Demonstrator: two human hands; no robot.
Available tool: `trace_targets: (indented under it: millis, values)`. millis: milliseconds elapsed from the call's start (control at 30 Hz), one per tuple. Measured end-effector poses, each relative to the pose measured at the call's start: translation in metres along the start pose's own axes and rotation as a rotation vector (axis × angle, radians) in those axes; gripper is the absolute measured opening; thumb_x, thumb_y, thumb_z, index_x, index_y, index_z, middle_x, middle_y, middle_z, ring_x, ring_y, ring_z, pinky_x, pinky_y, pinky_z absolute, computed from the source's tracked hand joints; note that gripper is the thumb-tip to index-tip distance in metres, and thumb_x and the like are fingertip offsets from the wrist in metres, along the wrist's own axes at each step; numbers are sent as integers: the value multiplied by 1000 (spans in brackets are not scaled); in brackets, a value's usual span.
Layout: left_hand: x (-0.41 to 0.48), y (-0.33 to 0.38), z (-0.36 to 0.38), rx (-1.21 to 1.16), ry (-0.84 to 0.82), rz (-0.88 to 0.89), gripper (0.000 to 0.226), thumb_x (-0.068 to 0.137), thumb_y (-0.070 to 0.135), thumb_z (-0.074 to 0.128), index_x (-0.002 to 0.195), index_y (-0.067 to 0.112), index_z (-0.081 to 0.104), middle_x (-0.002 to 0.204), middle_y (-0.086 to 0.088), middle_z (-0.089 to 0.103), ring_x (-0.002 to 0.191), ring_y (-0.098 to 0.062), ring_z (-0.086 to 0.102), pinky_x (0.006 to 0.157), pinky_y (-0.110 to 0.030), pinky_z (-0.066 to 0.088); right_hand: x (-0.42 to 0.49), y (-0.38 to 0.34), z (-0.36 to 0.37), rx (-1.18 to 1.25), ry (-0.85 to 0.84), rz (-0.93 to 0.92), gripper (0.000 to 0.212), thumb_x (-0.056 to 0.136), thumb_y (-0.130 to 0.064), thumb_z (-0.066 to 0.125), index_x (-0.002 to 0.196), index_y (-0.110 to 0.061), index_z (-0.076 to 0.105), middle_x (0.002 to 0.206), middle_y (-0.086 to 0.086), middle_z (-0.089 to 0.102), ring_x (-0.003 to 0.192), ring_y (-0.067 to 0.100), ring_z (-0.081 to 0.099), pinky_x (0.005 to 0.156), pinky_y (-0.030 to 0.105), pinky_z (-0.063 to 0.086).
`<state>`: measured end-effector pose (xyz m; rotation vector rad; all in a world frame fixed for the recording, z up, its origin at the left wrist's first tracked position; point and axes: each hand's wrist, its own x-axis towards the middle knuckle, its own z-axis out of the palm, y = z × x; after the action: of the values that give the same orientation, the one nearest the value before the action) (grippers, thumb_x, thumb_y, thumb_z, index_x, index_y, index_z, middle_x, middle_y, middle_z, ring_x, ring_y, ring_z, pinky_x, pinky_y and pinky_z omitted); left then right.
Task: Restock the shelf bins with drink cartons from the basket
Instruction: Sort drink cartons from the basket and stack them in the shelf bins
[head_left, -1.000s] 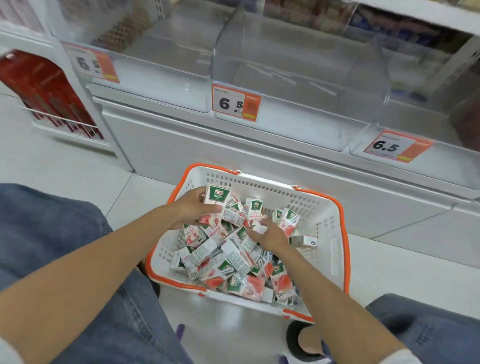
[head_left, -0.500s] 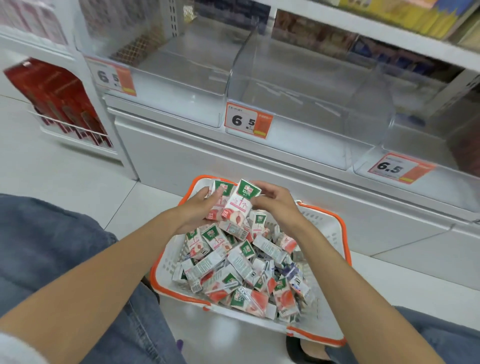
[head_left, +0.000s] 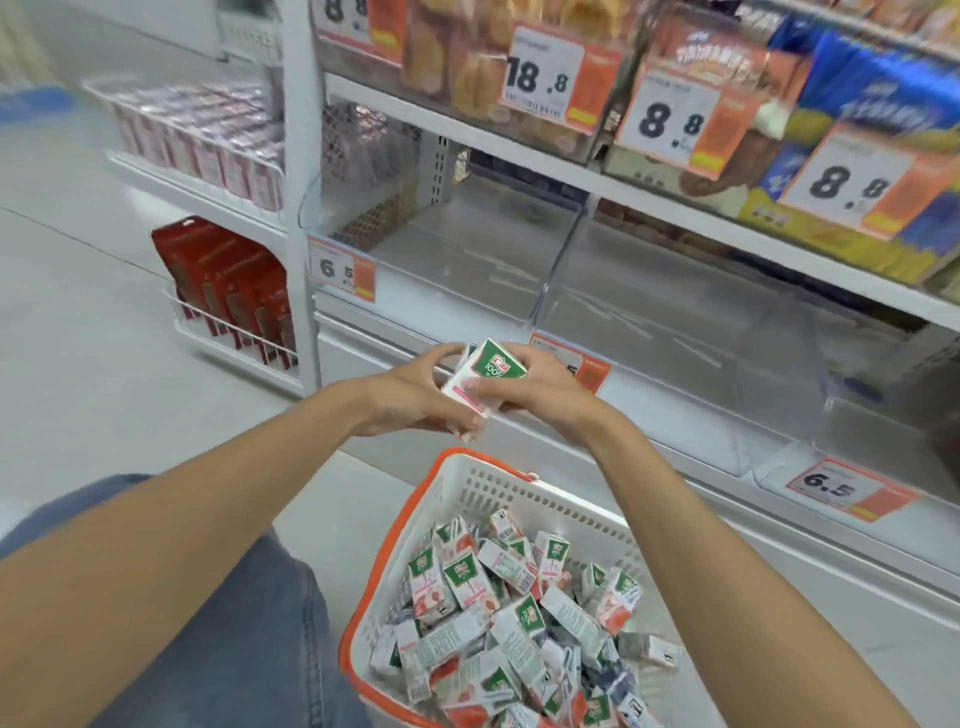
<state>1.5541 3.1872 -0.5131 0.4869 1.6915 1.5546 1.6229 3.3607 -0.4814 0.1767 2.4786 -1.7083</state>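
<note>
Barely started: shelf bins (head_left: 467, 260) showed 0 stock, basket (head_left: 400, 540) was heaped. Left hand (head_left: 410, 395) and right hand (head_left: 540, 389) gripped cartons (head_left: 485, 376) together, fingers curled round them, below bins.

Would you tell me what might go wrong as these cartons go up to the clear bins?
The held cartons are squeezed between the left hand and right hand; one may slip and miss the basket. The clear bin has a raised front wall that could catch the bundle.
</note>
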Motion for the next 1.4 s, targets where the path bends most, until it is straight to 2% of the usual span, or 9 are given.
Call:
trace_targets:
  millis: [133, 267, 433, 567, 700, 1033, 1167, 1267, 1400]
  values:
    - [7, 36, -62, 109, 126, 166, 107, 55, 15, 92, 143, 32, 32, 132, -5, 59, 106, -16, 67, 87, -33, 56, 66, -42, 11, -71, 122, -179, 40, 70, -22, 85, 105, -16, 68, 81, -6, 69, 68, 3, 61, 61, 21, 48]
    - [28, 41, -127, 588, 529, 319, 142, 46, 52, 91, 150, 43, -4, 161, 0, 8, 146, -21, 18, 117, -45, 25, 142, -66, 23, 86, 280, -263, 50, 66, -20, 86, 110, -15, 64, 87, -5, 69, 68, 0, 63, 60, 19, 51]
    - [58, 2, -179, 829, 828, 187, 146, 50, 74, 74, 153, 13, -10, 162, -7, -4, 148, -28, 1, 118, -50, 20, 231, -77, 38, 68, 442, -267, 57, 64, -18, 88, 111, -15, 54, 91, -7, 66, 73, 1, 65, 60, 12, 49]
    - [80, -7, -197, 951, 897, 242, 144, 52, 77, 68, 153, 10, -9, 162, -8, -2, 148, -26, 7, 114, -48, 27, 280, -67, 60, -9, 275, -211, 57, 63, -19, 90, 106, -20, 53, 100, 0, 65, 74, 1, 65, 57, 12, 51]
    - [95, -16, -200, 994, 984, 316, 140, 52, 78, 60, 153, 4, -2, 160, -14, 10, 143, -31, 18, 115, -41, 25, 305, -55, 61, 91, -231, 44, 62, 79, -40, 77, 133, -21, 53, 129, 1, 61, 111, 16, 64, 96, 34, 53]
    - [103, -30, -207, 1013, 1019, 414, 134, 56, 81, 50, 153, 2, 1, 158, -15, 14, 139, -32, 21, 113, -42, 28, 321, -53, 69, 142, -349, 161, 68, 91, -24, 67, 147, -32, 30, 137, -3, 54, 120, 17, 56, 94, 36, 50]
    - [92, -18, -205, 1026, 956, 321, 140, 52, 79, 59, 153, 4, -2, 160, -14, 9, 144, -31, 16, 115, -43, 25, 298, -60, 63, -71, -203, 53, 89, 85, -37, 73, 154, -34, 17, 155, -7, 28, 131, 12, 39, 96, 35, 46]
    - [72, -1, -197, 1116, 981, 264, 140, 53, 72, 73, 154, 8, 1, 160, -16, 7, 145, -33, 17, 111, -47, 31, 262, -61, 48, -314, 70, -215, 66, 86, -28, 72, 145, -22, 43, 149, -1, 43, 132, 14, 43, 109, 33, 37]
    - [53, 18, -152, 1307, 1032, 305, 122, 58, 68, 74, 153, 15, 19, 156, -15, 23, 142, -34, 26, 104, -47, 36, 181, -51, 35, -425, 297, -452, 36, 81, -9, 69, 116, -17, 67, 110, 4, 66, 88, 11, 56, 79, 10, 40]
